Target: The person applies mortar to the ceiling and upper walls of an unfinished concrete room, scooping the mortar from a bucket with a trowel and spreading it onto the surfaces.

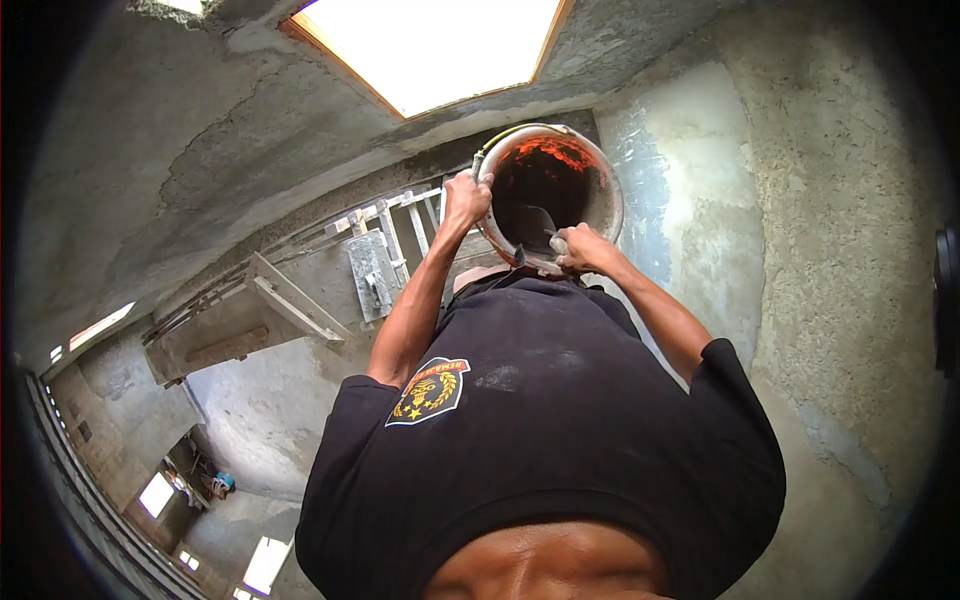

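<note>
A mortar-crusted bucket point(612, 185) with an orange inner wall is tipped so that its mouth faces me. My left hand point(467, 196) is closed around the left side of its rim, where the yellow-green bail handle point(505, 137) meets it. At the lower right of the rim, my right hand point(586, 248) is wrapped around the handle of a trowel. The trowel's grey blade point(528, 219) reaches into the bucket's dark inside. How much mortar lies in the bucket is hard to make out in the shadow.
A grey plastering float point(372, 276) lies left of my left arm, beside a pale slatted wooden frame point(408, 222). Wooden boards point(290, 300) stick out farther left. A plastered wall point(690, 200) stands close on the right, and a bright window opening point(430, 50) is ahead.
</note>
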`<action>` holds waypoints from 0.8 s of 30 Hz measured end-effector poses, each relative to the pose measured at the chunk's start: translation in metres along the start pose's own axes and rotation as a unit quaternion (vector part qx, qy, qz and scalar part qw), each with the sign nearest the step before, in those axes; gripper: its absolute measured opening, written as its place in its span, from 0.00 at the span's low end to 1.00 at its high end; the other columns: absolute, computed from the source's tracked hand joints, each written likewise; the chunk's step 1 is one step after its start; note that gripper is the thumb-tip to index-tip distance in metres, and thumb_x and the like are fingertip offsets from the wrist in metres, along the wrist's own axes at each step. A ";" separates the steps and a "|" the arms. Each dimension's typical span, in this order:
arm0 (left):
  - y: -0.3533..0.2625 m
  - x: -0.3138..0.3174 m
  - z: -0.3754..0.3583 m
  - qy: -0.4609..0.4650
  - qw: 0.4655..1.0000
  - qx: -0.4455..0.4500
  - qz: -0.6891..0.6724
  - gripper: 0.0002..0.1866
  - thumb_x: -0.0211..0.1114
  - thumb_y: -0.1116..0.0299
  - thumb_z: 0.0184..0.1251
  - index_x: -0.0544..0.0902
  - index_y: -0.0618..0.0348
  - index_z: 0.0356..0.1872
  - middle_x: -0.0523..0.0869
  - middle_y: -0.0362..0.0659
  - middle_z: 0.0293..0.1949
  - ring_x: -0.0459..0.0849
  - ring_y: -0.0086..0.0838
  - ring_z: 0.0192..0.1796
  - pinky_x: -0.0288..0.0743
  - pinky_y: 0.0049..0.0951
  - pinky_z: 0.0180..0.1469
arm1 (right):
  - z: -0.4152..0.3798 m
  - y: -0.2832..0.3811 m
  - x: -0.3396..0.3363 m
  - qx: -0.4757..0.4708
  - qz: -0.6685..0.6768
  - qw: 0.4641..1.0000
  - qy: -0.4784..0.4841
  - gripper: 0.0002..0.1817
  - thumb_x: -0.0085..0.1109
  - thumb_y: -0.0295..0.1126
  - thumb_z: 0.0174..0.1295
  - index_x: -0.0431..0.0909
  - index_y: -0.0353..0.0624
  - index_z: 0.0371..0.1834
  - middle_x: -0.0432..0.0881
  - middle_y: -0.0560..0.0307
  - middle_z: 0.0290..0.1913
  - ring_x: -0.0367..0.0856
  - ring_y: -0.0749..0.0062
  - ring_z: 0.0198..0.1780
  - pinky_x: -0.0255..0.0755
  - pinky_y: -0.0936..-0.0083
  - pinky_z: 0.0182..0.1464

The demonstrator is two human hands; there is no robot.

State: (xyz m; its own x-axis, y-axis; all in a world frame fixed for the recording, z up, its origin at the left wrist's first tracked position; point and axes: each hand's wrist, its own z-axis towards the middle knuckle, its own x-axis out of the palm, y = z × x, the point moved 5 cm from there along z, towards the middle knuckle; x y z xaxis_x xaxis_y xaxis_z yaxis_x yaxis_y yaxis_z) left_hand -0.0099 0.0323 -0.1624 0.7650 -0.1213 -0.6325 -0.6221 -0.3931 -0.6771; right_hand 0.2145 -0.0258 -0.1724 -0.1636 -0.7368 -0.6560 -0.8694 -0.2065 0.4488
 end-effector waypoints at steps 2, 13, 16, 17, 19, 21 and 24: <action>0.000 0.001 0.000 -0.003 1.000 -0.001 -0.004 0.17 0.60 0.61 0.57 0.80 0.71 0.32 0.79 0.64 0.26 0.82 0.51 0.35 0.74 0.43 0.35 | -0.015 0.008 -0.017 0.019 0.086 0.995 0.039 0.18 0.60 0.37 0.46 0.76 0.35 0.38 0.80 0.39 0.28 0.81 0.52 0.33 0.73 0.63 0.38; 0.028 0.000 0.006 -0.021 0.999 -0.030 0.037 0.21 0.60 0.57 0.56 0.81 0.72 0.31 0.80 0.64 0.27 0.82 0.50 0.35 0.75 0.42 0.37 | -0.057 -0.041 -0.027 0.041 0.306 0.947 0.083 0.12 0.60 0.36 0.48 0.79 0.38 0.31 0.71 0.62 0.12 0.69 0.80 0.12 0.63 0.77 0.14; 0.038 0.003 0.003 0.024 0.996 -0.086 0.025 0.22 0.61 0.55 0.55 0.81 0.72 0.31 0.80 0.63 0.28 0.83 0.49 0.36 0.75 0.42 0.38 | -0.059 -0.045 -0.020 0.042 0.305 0.950 0.052 0.11 0.61 0.34 0.47 0.78 0.38 0.29 0.70 0.64 0.12 0.67 0.81 0.12 0.61 0.79 0.15; 0.042 0.004 0.006 0.021 0.996 -0.083 0.027 0.22 0.61 0.55 0.55 0.81 0.72 0.31 0.80 0.63 0.28 0.83 0.49 0.36 0.75 0.42 0.38 | -0.057 -0.045 -0.020 0.048 0.326 0.943 0.044 0.10 0.61 0.34 0.47 0.78 0.38 0.27 0.70 0.64 0.12 0.66 0.81 0.13 0.60 0.79 0.15; 0.055 0.008 0.007 -0.003 0.996 -0.075 0.055 0.22 0.60 0.52 0.55 0.82 0.68 0.26 0.81 0.56 0.20 0.83 0.43 0.28 0.74 0.41 0.32 | -0.057 -0.045 -0.011 0.051 0.346 0.936 0.030 0.10 0.62 0.33 0.46 0.78 0.39 0.29 0.69 0.65 0.13 0.66 0.81 0.13 0.60 0.79 0.16; 0.069 0.016 0.011 -0.008 0.996 -0.057 0.065 0.24 0.60 0.51 0.54 0.82 0.69 0.25 0.80 0.59 0.21 0.83 0.45 0.29 0.74 0.43 0.32 | -0.051 -0.044 -0.017 -0.014 0.301 0.952 -0.055 0.10 0.62 0.33 0.46 0.78 0.40 0.30 0.69 0.66 0.13 0.65 0.83 0.13 0.60 0.80 0.16; 0.078 0.017 0.010 -0.042 0.995 0.011 0.091 0.31 0.54 0.45 0.56 0.80 0.73 0.23 0.78 0.65 0.22 0.82 0.53 0.31 0.74 0.47 0.32 | -0.034 -0.062 -0.004 -0.091 0.191 0.945 -0.250 0.23 0.62 0.42 0.43 0.77 0.38 0.40 0.79 0.45 0.33 0.76 0.53 0.41 0.67 0.62 0.47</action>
State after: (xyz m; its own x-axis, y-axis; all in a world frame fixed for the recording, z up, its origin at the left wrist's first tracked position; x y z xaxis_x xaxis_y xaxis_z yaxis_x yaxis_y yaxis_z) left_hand -0.0469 0.0091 -0.2295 0.6241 -0.1120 -0.7733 -0.7526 -0.3522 -0.5564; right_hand 0.2849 -0.0321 -0.1763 -0.6883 -0.3926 -0.6100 -0.6158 -0.1281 0.7774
